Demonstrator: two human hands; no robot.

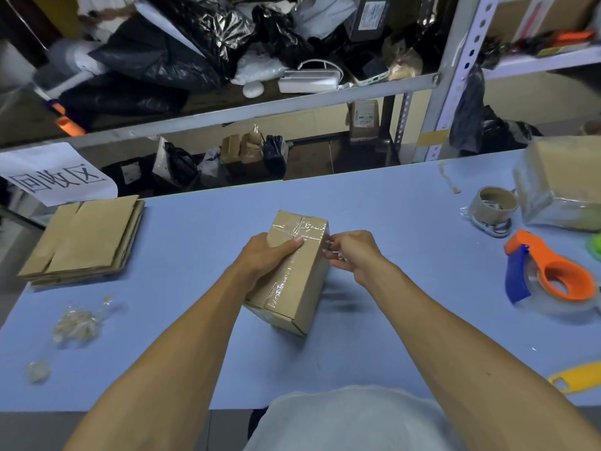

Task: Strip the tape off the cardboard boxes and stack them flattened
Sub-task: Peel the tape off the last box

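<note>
A small brown cardboard box point(302, 288), sealed with clear tape point(300, 231) along its top and across its far end, stands on the blue table point(195, 242) in the middle. My left hand point(265, 255) grips its left side, thumb lying over the top. At the box's far right corner my right hand point(353, 252) pinches a bit of the clear tape. A stack of flattened boxes point(84, 242) lies at the table's far left.
Balls of stripped tape point(78, 323) lie front left. At the right are a taped box point(566, 187), a tape roll point(496, 205), an orange-and-blue tape dispenser point(549, 271) and a yellow cutter point(575, 375). Cluttered metal shelves point(260, 105) stand behind the table.
</note>
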